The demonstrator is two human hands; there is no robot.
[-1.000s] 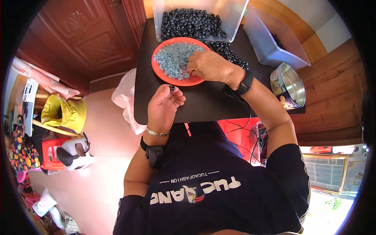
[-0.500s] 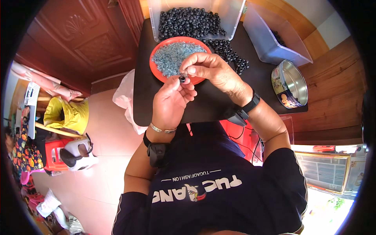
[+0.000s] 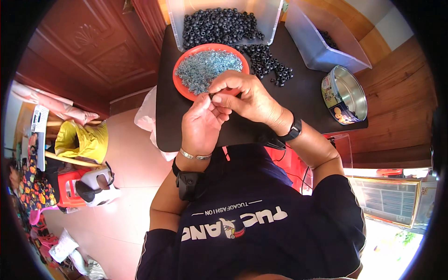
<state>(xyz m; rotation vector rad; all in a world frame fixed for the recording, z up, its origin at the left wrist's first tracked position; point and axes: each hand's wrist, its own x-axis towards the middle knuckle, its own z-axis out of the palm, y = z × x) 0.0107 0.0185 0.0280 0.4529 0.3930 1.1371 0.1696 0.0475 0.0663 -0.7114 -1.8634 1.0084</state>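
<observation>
My left hand (image 3: 203, 122) is palm up, its thumb and fingertips closed on a small black ring-shaped piece (image 3: 211, 96), mostly covered by fingers. Meeting it from the right, my right hand (image 3: 254, 99) has thumb and index finger pinched at the same piece; any smaller part between those fingertips is hidden. Just beyond both hands sits a round red plate (image 3: 176, 83) heaped with tiny silvery-blue metal parts (image 3: 205, 67), too small to name. Loose black ring-shaped pieces (image 3: 268, 63) lie on the dark table right of the plate.
At the back, a clear plastic bin (image 3: 175, 25) holds many black pieces. A second translucent bin (image 3: 322, 46) stands at the far right, with a round metal tin (image 3: 347, 95) in front. The dark table (image 3: 163, 116) has a rounded near-left corner; a whitish plastic bag (image 3: 148, 116) hangs beside it.
My right fingertips have come down onto the black piece in my left hand, which now shows less. A pale metallic bit seen between the right fingertips is no longer visible.
</observation>
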